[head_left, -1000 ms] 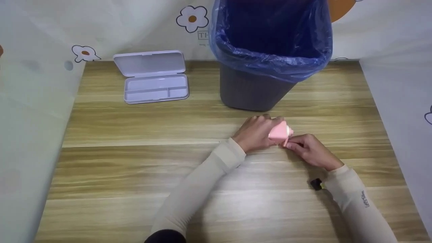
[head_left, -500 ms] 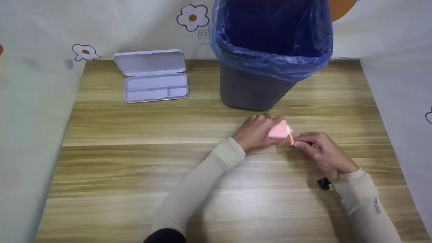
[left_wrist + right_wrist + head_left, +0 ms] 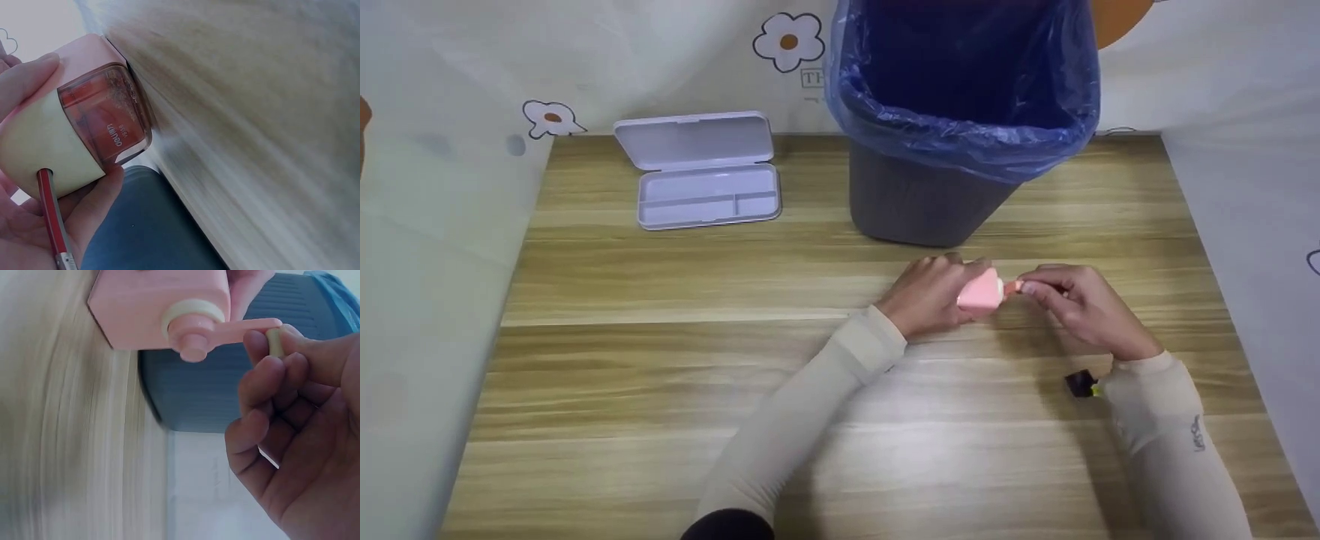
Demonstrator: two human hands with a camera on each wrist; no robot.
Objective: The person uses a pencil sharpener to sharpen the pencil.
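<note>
My left hand (image 3: 926,295) grips a pink crank pencil sharpener (image 3: 979,295) around its body, in front of the bin. In the left wrist view, a red and grey striped pencil (image 3: 52,214) is stuck in the hole of the cream front. Behind the clear red shavings drawer (image 3: 109,115), some shavings show. On the sharpener's other side, the thumb and fingers of my right hand (image 3: 1084,309) pinch the cream knob (image 3: 275,343) at the end of the pink crank arm (image 3: 242,331). The crank points to the right in the head view.
A grey bin (image 3: 919,199) lined with a blue bag (image 3: 960,146) stands just beyond the hands. Further left lies a pale lilac pencil case (image 3: 709,211), lid raised, with divided compartments. Flower-printed sheeting (image 3: 697,60) walls in the wooden table (image 3: 660,285).
My right hand has swung the crank from below the sharpener out to the right and upward. The left hand and sharpener stay in place.
</note>
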